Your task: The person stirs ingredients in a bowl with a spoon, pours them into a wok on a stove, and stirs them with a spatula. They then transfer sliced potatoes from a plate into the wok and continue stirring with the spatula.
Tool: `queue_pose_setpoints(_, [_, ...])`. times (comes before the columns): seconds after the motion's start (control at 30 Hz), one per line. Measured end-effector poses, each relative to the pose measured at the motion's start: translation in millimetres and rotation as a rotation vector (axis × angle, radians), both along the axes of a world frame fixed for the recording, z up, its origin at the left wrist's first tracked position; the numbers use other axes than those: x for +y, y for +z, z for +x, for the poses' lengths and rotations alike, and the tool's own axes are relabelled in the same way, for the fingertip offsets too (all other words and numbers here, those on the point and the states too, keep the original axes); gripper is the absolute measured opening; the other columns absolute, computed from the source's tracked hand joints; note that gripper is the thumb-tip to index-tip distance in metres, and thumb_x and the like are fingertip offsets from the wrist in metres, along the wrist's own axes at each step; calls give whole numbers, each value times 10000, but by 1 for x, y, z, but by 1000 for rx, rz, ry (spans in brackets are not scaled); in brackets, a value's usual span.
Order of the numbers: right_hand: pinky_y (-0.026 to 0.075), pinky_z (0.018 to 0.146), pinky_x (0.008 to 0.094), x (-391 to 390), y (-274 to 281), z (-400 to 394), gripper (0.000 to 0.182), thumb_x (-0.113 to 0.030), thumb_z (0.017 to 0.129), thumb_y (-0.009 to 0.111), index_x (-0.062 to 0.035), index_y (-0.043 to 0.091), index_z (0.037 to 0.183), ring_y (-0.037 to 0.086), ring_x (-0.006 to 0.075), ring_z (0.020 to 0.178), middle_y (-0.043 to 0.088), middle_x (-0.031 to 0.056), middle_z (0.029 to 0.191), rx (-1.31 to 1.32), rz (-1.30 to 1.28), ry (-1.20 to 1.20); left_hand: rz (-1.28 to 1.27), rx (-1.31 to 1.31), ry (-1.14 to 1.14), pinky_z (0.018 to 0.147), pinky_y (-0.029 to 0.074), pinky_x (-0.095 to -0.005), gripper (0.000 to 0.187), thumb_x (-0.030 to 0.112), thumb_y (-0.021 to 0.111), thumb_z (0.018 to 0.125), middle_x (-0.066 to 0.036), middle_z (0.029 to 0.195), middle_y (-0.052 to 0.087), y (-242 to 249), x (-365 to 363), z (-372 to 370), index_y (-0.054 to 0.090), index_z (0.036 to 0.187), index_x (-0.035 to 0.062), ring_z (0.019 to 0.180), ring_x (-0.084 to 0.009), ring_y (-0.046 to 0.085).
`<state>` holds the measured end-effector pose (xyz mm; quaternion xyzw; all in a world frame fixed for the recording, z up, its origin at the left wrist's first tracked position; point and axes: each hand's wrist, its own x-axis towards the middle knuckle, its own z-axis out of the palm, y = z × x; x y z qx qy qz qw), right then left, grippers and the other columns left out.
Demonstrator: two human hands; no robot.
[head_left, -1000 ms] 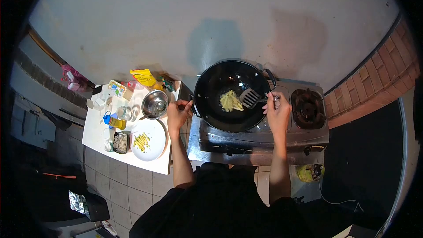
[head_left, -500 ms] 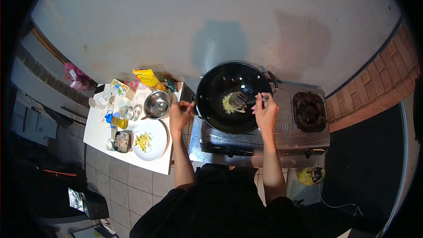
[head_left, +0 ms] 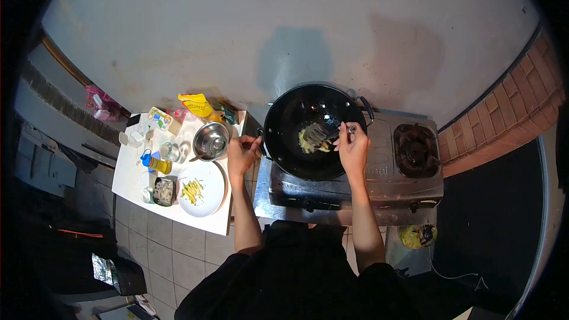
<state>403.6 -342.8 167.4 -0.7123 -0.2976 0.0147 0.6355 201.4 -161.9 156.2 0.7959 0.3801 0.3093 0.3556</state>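
Observation:
A black wok sits on the left burner of the gas stove, with a small heap of pale yellow food in its bottom. My left hand grips the wok's left handle. Closed around the handle of a slotted spatula, my right hand is over the wok's right side. The spatula's blade lies on the food and partly covers it. To the left, a white plate bears several pale yellow strips.
On the white table stand a steel bowl, a yellow bottle with a blue cap, a yellow bag and a glass jar. The bare right burner is beside the wok. A wall rises behind the stove.
My right hand has shifted slightly left with the spatula, whose blade now covers more of the food. My left hand and the wok have stayed put.

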Motion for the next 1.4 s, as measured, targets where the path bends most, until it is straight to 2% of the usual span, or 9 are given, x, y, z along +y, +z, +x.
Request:
queue_pose_setpoints(0.6, [444,449,328,22,-3,4,165,-73,867,594,64,559,781,630,231,500,574,155,637,14,-37,-23,-4,-12,-13,505,436,-264,198,142,705,795,-89,585,626,-1,5,0,665,734,-42,510,-114,564])
queue_pose_setpoints(0.8, [439,464,342,32,-1,3,152,-72,846,615,60,572,785,624,264,501,585,181,644,-25,-38,-1,-9,10,8,503,435,-264,202,143,704,796,-85,580,624,6,2,1,663,725,-40,506,-111,564])
queue_pose_setpoints(0.87, [437,480,356,35,-3,3,154,-72,835,625,58,574,769,619,278,512,581,185,644,-112,-47,-18,2,17,14,499,432,-263,202,145,704,797,-83,576,622,9,1,0,662,726,-40,503,-109,562])
queue_pose_setpoints(0.93, [434,486,362,39,0,0,154,-71,831,627,57,574,763,615,287,521,579,184,643,-87,-39,-10,-120,61,16,623,463,-303,240,184,718,777,-136,689,662,16,-1,1,669,759,-50,614,-171,605])
queue_pose_setpoints(1.2, [428,489,369,51,-3,3,155,-78,833,622,52,578,761,603,307,530,577,188,648,-58,-9,23,-123,87,17,657,476,-311,233,186,721,773,-152,719,672,7,6,0,681,785,-44,644,-195,629])
queue_pose_setpoints(1.3, [426,486,373,53,-1,4,165,-82,837,619,53,571,756,596,310,521,573,194,650,-134,-19,25,-115,99,17,664,479,-314,235,191,722,773,-154,724,673,10,4,0,684,792,-41,652,-201,635])
queue_pose_setpoints(1.4, [421,482,380,54,6,3,180,-86,841,615,55,559,744,596,325,525,566,199,648,-66,-9,54,-114,99,20,666,481,-320,240,196,722,772,-153,724,674,10,3,0,685,794,-40,657,-205,638])
